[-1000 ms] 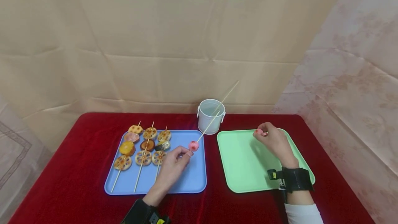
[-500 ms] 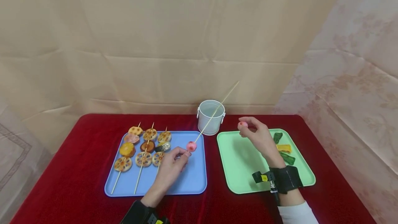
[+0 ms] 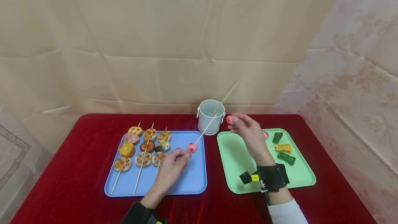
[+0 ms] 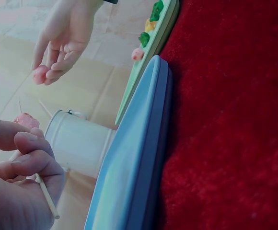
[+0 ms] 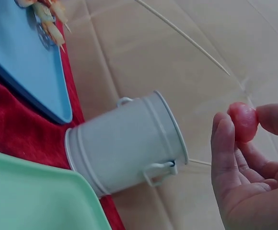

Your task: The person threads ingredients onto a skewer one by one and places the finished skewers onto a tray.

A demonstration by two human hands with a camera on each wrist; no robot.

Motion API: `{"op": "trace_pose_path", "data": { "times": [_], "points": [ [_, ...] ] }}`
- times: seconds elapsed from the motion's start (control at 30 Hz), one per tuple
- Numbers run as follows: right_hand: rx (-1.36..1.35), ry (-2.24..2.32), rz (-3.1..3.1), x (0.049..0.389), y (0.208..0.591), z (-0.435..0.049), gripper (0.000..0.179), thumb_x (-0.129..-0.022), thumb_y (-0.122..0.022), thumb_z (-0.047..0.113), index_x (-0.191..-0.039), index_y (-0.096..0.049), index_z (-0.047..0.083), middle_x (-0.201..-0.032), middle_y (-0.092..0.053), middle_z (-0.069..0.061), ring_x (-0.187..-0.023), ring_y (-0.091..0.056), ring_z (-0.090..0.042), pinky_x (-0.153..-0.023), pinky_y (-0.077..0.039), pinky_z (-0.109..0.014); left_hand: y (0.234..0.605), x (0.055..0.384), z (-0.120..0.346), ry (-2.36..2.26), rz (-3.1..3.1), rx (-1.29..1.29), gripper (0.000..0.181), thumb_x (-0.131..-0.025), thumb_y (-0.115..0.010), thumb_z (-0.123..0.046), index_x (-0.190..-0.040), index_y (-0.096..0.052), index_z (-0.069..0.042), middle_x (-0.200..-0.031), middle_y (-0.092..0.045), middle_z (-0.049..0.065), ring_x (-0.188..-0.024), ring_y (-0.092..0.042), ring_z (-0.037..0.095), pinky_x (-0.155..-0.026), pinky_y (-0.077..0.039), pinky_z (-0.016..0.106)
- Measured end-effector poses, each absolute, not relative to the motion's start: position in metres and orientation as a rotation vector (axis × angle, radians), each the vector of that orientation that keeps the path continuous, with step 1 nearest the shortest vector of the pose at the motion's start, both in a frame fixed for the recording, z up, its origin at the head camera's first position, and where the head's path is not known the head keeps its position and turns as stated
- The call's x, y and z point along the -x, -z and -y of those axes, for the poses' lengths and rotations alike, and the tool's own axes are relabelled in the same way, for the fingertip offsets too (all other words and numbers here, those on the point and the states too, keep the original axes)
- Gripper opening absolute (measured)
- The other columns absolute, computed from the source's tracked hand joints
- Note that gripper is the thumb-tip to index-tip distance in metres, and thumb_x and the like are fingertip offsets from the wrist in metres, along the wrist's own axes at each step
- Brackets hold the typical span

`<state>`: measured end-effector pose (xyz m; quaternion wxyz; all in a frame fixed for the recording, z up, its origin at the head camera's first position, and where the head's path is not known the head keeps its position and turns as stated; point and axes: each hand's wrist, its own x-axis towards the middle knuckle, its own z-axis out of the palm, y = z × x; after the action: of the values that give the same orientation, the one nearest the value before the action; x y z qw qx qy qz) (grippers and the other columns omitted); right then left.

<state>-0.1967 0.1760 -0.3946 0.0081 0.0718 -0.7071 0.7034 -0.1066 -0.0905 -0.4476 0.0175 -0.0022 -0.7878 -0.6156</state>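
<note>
Over the blue tray point(image 3: 194, 179), my left hand point(image 3: 172, 167) grips a thin wooden skewer point(image 3: 205, 130) that slants up and away to the right. One pink ball point(image 3: 191, 148) is threaded on it, right by the fingertips. In the left wrist view the skewer's lower end point(image 4: 47, 197) sticks out below the curled fingers. My right hand point(image 3: 251, 137), raised above the green tray point(image 3: 236, 175), pinches a second pink ball point(image 5: 243, 122) between thumb and fingers. This ball is to the right of the skewer's tip, apart from it.
Behind the trays stands a white bucket point(image 3: 205, 123) with another skewer point(image 3: 230, 90) leaning out of it. Finished skewers of lotus slices point(image 3: 143, 158) and other pieces lie on the blue tray's left. Green pieces point(image 3: 286, 158), a yellow piece point(image 3: 283, 148) and a pink one point(image 3: 265, 134) lie on the green tray.
My right hand has moved left from over the green tray, carrying its pink ball towards the skewer and uncovering the green and yellow pieces. My left hand has hardly moved.
</note>
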Motion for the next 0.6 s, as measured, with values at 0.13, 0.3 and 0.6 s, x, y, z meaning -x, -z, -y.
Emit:
{"op": "trace_pose_path", "data": {
  "times": [0.13,0.3,0.6],
  "points": [
    [-0.225,-2.214,2.183,0.1954,0.3969,-0.1734,0.046,-0.103,-0.066,0.028,-0.135,-0.058,-0.004,-0.117,-0.070,-0.011,-0.101,-0.071,-0.024,-0.091,-0.056,-0.029,0.4486,0.1065,0.0892,1.867,2.478,0.025,0.017,-0.099,-0.067,-0.017,-0.094,-0.071,-0.001,-0.064,-0.056,0.000,-0.055,-0.049,0.010,-0.051,-0.035,0.023],
    [-0.225,-2.232,2.146,0.1948,0.3967,-0.1725,0.045,-0.104,-0.064,0.026,-0.136,-0.057,-0.005,-0.117,-0.069,-0.010,-0.101,-0.071,-0.021,-0.091,-0.056,-0.028,0.4496,0.1065,0.0877,1.808,2.516,0.094,0.017,-0.098,-0.068,-0.019,-0.093,-0.072,-0.003,-0.064,-0.056,-0.002,-0.056,-0.048,0.009,-0.052,-0.035,0.023],
    [-0.221,-2.270,2.125,0.1954,0.3959,-0.1721,0.047,-0.103,-0.066,0.028,-0.137,-0.057,-0.004,-0.117,-0.068,-0.009,-0.100,-0.070,-0.018,-0.093,-0.055,-0.028,0.4511,0.1055,0.0864,1.747,2.555,0.146,0.017,-0.097,-0.068,-0.020,-0.092,-0.073,-0.005,-0.068,-0.059,-0.003,-0.062,-0.051,0.009,-0.059,-0.039,0.025]
  ]
}}
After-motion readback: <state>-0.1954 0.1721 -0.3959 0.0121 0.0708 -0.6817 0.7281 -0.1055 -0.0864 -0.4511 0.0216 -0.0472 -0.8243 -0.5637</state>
